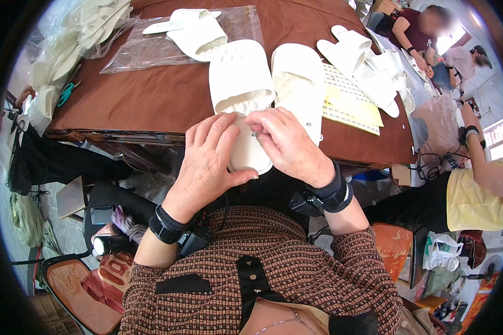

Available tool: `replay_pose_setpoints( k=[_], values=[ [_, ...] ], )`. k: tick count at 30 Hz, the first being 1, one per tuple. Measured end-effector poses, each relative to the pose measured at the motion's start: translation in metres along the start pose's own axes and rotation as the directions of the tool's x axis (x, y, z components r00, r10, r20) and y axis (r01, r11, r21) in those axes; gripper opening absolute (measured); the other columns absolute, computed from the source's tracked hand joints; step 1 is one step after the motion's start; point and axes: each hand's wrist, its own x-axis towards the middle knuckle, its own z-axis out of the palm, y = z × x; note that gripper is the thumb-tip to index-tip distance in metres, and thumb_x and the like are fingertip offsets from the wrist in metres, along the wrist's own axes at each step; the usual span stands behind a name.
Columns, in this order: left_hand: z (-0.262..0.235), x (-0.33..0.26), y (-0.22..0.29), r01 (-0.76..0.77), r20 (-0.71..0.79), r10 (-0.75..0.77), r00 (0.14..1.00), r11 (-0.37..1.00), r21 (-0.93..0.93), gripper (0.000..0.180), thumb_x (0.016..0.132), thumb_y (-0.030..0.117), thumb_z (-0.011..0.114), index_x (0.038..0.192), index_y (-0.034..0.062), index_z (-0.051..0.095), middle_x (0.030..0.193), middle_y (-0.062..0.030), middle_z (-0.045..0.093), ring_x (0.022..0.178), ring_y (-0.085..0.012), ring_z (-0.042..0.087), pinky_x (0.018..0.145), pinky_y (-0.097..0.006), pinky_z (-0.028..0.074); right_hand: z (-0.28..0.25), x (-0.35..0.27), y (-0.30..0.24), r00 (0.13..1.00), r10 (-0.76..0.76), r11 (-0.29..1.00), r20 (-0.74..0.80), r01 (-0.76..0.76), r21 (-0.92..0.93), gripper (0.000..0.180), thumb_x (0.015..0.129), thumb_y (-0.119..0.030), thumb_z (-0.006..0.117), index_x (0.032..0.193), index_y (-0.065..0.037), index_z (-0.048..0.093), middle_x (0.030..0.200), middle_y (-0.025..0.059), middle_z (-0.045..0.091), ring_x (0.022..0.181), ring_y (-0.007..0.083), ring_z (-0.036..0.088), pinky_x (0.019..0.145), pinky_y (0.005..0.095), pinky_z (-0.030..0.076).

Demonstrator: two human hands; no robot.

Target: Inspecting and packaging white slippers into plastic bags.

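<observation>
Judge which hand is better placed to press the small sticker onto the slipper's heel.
Right hand, probably: its fingers pinch at the left white slipper heel, while left hand steadies it.

Brown-clothed table (pixel 167 92), bright window (pixel 450 40) at far right, cluttered floor (pixel 56 223) below.

Both my hands, left hand (pixel 207 159) and right hand (pixel 288 145), crowd the near table edge (pixel 123 135) over the heel of the left slipper (pixel 241 95). Right slipper (pixel 299 84) sits tight beside it, no gap between. Open brown tabletop (pixel 151 92) to my left. Far left blocked by plastic bag (pixel 151 47); right by yellow sticker sheet (pixel 352 103) and slipper pile (pixel 369 67).
</observation>
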Motion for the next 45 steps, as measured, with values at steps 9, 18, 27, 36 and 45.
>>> replay_pose_setpoints(
  k=[9, 18, 27, 36, 45],
  values=[
    [-0.002, 0.001, 0.0, -0.005, 0.008, 0.005, 1.0, 1.0, 0.009, 0.082, 0.063, 0.043, 0.087, 0.125, 0.0017, 0.053, 0.139, -0.0163, 0.05, 0.13, -0.0363, 0.045, 0.107, -0.048, 0.035, -0.003, 0.0, 0.0, 0.999, -0.021, 0.999, 0.044, 0.023, -0.034, 0.026, 0.085, 0.005, 0.059, 0.109, -0.002, 0.059, 0.089, 0.0092, 0.06, 0.083, 0.0262, 0.056, 0.081, 0.0373, 0.046],
    [-0.002, 0.0, 0.0, -0.001, 0.007, 0.001, 1.0, 1.0, 0.002, 0.081, 0.063, 0.042, 0.087, 0.124, 0.0015, 0.053, 0.139, -0.0165, 0.05, 0.13, -0.0361, 0.045, 0.107, -0.047, 0.035, -0.001, 0.002, 0.0, 0.999, 0.02, 0.999, 0.038, -0.022, 0.042, 0.028, 0.084, 0.006, 0.06, 0.11, -0.003, 0.059, 0.09, 0.0089, 0.06, 0.084, 0.0266, 0.056, 0.08, 0.0365, 0.047],
    [-0.003, 0.0, 0.002, -0.003, 0.014, 0.003, 1.0, 1.0, 0.024, 0.081, 0.063, 0.037, 0.088, 0.126, 0.0005, 0.051, 0.14, -0.0165, 0.048, 0.13, -0.037, 0.045, 0.106, -0.048, 0.036, 0.004, 0.0, -0.004, 0.998, 0.016, 0.997, 0.057, -0.012, -0.075, 0.024, 0.086, -0.001, 0.057, 0.11, -0.004, 0.058, 0.097, 0.0125, 0.062, 0.094, 0.0307, 0.057, 0.086, 0.0404, 0.045],
    [-0.003, 0.001, 0.005, 0.011, 0.024, -0.012, 1.0, 1.0, 0.022, 0.082, 0.061, 0.031, 0.089, 0.128, 0.001, 0.052, 0.141, -0.015, 0.048, 0.13, -0.0359, 0.045, 0.107, -0.048, 0.035, 0.007, 0.001, -0.007, 0.996, -0.028, 0.975, 0.087, 0.046, -0.215, 0.029, 0.083, -0.005, 0.059, 0.112, -0.002, 0.057, 0.099, 0.0129, 0.059, 0.095, 0.03, 0.056, 0.088, 0.04, 0.045],
    [-0.003, 0.0, 0.002, 0.011, 0.021, -0.012, 1.0, 1.0, 0.012, 0.081, 0.061, 0.032, 0.089, 0.126, 0.0017, 0.052, 0.14, -0.015, 0.049, 0.13, -0.036, 0.045, 0.107, -0.048, 0.035, 0.003, -0.001, -0.002, 0.999, 0.028, 0.999, -0.018, -0.028, 0.036, 0.024, 0.087, 0.002, 0.058, 0.111, -0.001, 0.056, 0.097, 0.0148, 0.06, 0.092, 0.0322, 0.057, 0.083, 0.0408, 0.048]
  ],
)
